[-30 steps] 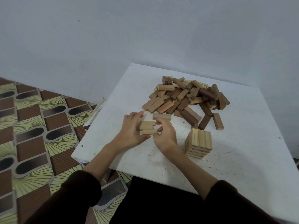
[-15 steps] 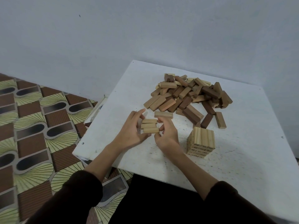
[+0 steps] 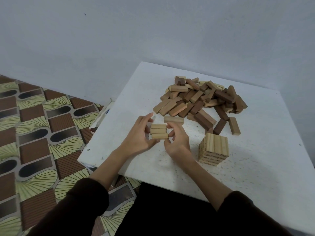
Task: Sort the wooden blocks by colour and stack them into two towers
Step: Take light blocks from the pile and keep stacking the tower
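Three light wooden blocks [image 3: 158,131] lie side by side in a row on the white table [image 3: 255,167]. My left hand [image 3: 140,136] curls around their left ends and my right hand [image 3: 176,139] pinches their right ends. A short tower of light blocks [image 3: 214,149] stands to the right of my right hand. A mixed pile of light and dark blocks [image 3: 201,99] lies further back. One loose light block [image 3: 173,120] sits just behind the row.
The table's left edge [image 3: 102,126] drops to a patterned floor [image 3: 34,133]. A grey wall [image 3: 153,31] stands right behind the table. A dark block [image 3: 219,126] and a light block [image 3: 234,123] lie apart at the pile's near right.
Both hands have squared up the three blocks into a neater row. The camera shifted slightly; the tower and pile stay as they were.
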Motion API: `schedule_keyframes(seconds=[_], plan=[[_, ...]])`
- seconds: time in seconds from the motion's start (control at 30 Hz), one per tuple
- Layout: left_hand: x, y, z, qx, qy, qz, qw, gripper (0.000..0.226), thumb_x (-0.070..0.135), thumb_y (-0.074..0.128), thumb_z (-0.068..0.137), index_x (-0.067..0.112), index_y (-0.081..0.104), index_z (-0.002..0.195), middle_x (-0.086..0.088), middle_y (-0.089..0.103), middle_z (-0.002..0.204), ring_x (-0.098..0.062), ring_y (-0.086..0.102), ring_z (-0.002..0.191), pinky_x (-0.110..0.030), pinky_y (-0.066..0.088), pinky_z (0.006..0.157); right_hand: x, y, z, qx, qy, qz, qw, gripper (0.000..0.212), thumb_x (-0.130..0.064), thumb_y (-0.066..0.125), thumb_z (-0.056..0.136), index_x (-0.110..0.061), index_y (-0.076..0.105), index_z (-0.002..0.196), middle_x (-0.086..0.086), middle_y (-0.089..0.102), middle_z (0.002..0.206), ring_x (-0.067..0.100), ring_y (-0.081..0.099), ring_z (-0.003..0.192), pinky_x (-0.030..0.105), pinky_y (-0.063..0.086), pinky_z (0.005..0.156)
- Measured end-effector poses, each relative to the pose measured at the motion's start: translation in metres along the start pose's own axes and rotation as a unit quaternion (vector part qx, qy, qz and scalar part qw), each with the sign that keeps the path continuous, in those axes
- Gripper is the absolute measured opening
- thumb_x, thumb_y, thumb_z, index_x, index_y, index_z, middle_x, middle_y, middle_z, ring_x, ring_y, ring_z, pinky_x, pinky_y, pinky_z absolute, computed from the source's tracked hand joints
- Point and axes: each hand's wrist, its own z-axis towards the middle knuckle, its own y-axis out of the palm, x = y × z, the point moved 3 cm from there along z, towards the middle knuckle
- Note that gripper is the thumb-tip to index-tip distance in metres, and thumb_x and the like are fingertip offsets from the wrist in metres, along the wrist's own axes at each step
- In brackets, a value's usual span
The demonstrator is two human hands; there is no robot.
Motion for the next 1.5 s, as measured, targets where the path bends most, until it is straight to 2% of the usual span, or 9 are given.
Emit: schedule_keyframes(seconds=[0.27, 0.4, 0.53, 0.8, 1.03, 1.17, 1.27, 1.4, 1.5], plan=[[0.001, 0.0002, -0.0011, 0.004, 0.009, -0.01, 1.0, 0.087, 0.035, 0.073, 0.069, 0.012, 0.033, 0.143, 0.0, 0.046, 0.117, -0.008, 0.048, 0.084, -0.006, 0.039, 0.075, 0.0003, -0.0001, -0.0005, -0.001, -0.012, 0.002, 1.0, 0.051, 0.004, 0.058, 0.081, -0.017, 0.05, 0.126, -0.004, 0.05, 0.114, 0.003, 0.044, 0.082, 0.002, 0.036, 0.07], [0.0008, -0.0003, -0.0005, 0.004, 0.013, -0.006, 1.0, 0.085, 0.022, 0.079, 0.073, 0.011, 0.033, 0.143, -0.003, 0.048, 0.118, -0.009, 0.048, 0.084, -0.004, 0.037, 0.074, 0.0013, 0.0005, -0.0001, 0.002, -0.015, 0.001, 1.0, 0.049, 0.004, 0.058, 0.08, -0.018, 0.052, 0.124, -0.003, 0.051, 0.112, 0.006, 0.044, 0.084, 0.003, 0.036, 0.068], [0.0011, -0.0001, -0.0011, 0.006, 0.017, -0.013, 1.0, 0.085, 0.03, 0.076, 0.071, 0.012, 0.033, 0.143, 0.0, 0.048, 0.117, -0.007, 0.049, 0.085, -0.004, 0.037, 0.075, 0.0008, 0.0003, -0.0002, 0.002, -0.018, 0.002, 1.0, 0.05, 0.004, 0.059, 0.08, -0.017, 0.051, 0.125, -0.004, 0.051, 0.112, 0.003, 0.044, 0.082, 0.003, 0.037, 0.069], [-0.0004, 0.0021, -0.0009, 0.007, 0.02, -0.008, 1.0, 0.084, 0.016, 0.08, 0.073, 0.01, 0.034, 0.143, -0.001, 0.049, 0.115, -0.007, 0.049, 0.084, -0.005, 0.037, 0.077, -0.0004, -0.0009, -0.0011, 0.01, -0.025, 0.008, 1.0, 0.05, 0.005, 0.06, 0.079, -0.015, 0.052, 0.124, -0.003, 0.052, 0.109, 0.002, 0.044, 0.079, 0.003, 0.037, 0.067], [-0.0002, 0.0038, -0.0013, 0.005, 0.014, -0.014, 1.0, 0.081, 0.03, 0.073, 0.071, 0.012, 0.037, 0.141, 0.001, 0.054, 0.113, -0.008, 0.049, 0.087, -0.006, 0.036, 0.079, -0.0009, -0.001, -0.0012, 0.007, -0.015, 0.014, 1.0, 0.049, 0.005, 0.06, 0.08, -0.018, 0.053, 0.122, -0.003, 0.052, 0.111, 0.004, 0.044, 0.08, 0.004, 0.038, 0.067], [0.0025, 0.0037, -0.0016, -0.002, 0.019, 0.01, 1.0, 0.085, 0.032, 0.075, 0.073, 0.013, 0.032, 0.144, 0.001, 0.049, 0.121, -0.006, 0.035, 0.098, -0.008, 0.031, 0.084, -0.0008, -0.001, -0.0017, 0.006, -0.01, 0.015, 1.0, 0.049, 0.005, 0.06, 0.08, -0.018, 0.053, 0.122, -0.004, 0.051, 0.111, 0.003, 0.044, 0.081, 0.003, 0.037, 0.067], [0.0041, 0.0048, -0.0006, 0.0, 0.028, 0.039, 0.999, 0.087, 0.04, 0.07, 0.071, 0.012, 0.031, 0.144, -0.001, 0.044, 0.131, -0.011, 0.03, 0.113, -0.021, 0.029, 0.091, -0.0018, -0.0017, -0.002, 0.007, -0.009, 0.025, 1.0, 0.049, 0.005, 0.06, 0.08, -0.018, 0.053, 0.122, -0.003, 0.05, 0.111, 0.002, 0.044, 0.081, 0.002, 0.037, 0.068], [0.0046, 0.0069, -0.0006, -0.019, 0.034, 0.021, 0.999, 0.088, 0.046, 0.067, 0.072, 0.013, 0.03, 0.145, 0.002, 0.049, 0.128, -0.004, 0.033, 0.116, -0.006, 0.026, 0.094, -0.0031, -0.0022, -0.0024, 0.01, -0.011, 0.034, 0.999, 0.048, 0.007, 0.061, 0.08, -0.016, 0.053, 0.12, -0.001, 0.048, 0.107, 0.002, 0.043, 0.081, 0.003, 0.038, 0.068], [0.0034, 0.0067, -0.0007, -0.025, 0.023, 0.001, 0.999, 0.088, 0.048, 0.066, 0.072, 0.015, 0.03, 0.145, 0.004, 0.053, 0.122, -0.003, 0.04, 0.114, -0.004, 0.028, 0.093, -0.0034, -0.002, -0.0021, 0.009, -0.01, 0.029, 1.0, 0.048, 0.007, 0.061, 0.079, -0.015, 0.053, 0.121, 0.0, 0.048, 0.105, 0.002, 0.043, 0.081, 0.003, 0.037, 0.068]])
